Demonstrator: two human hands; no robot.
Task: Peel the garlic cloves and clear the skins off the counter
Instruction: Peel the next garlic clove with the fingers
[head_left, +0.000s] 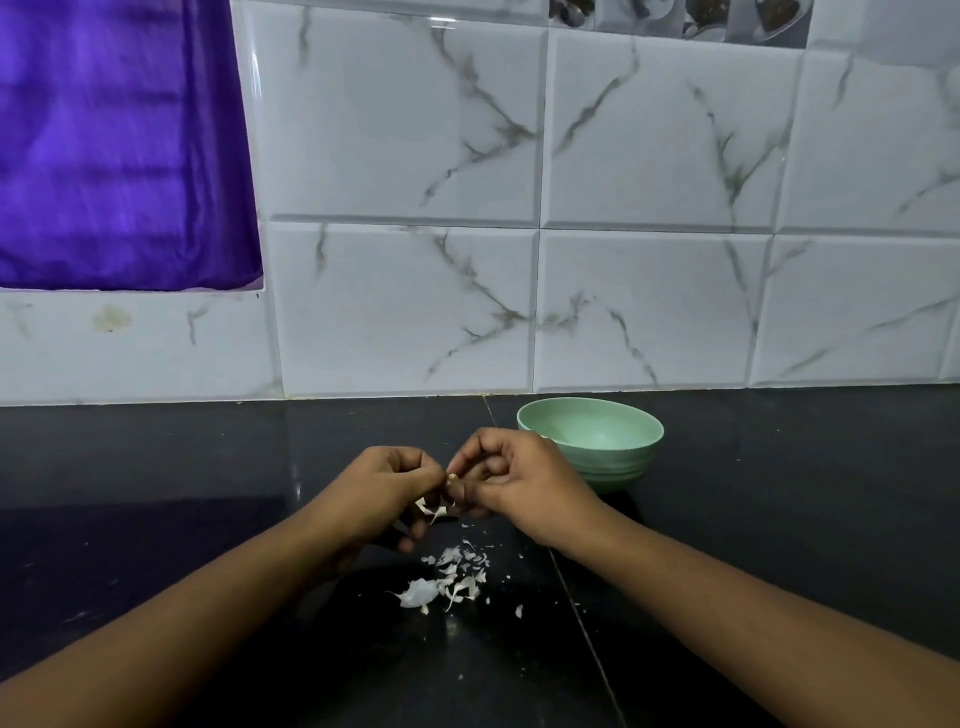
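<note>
Both hands meet above the black counter (182, 519). A small garlic clove (452, 477) is pinched between the fingertips of my left hand (379, 493) and my right hand (519, 483); most of it is hidden by the fingers. A strip of white skin (432, 508) hangs just under the fingertips. Below the hands, a scatter of white garlic skins (447, 577) lies on the counter.
A pale green bowl (597, 441) stands on the counter just behind my right hand, near the tiled marble-pattern wall (519, 260). A purple cloth (114, 145) hangs at the upper left. A seam (582, 623) runs through the counter to the right of the skins.
</note>
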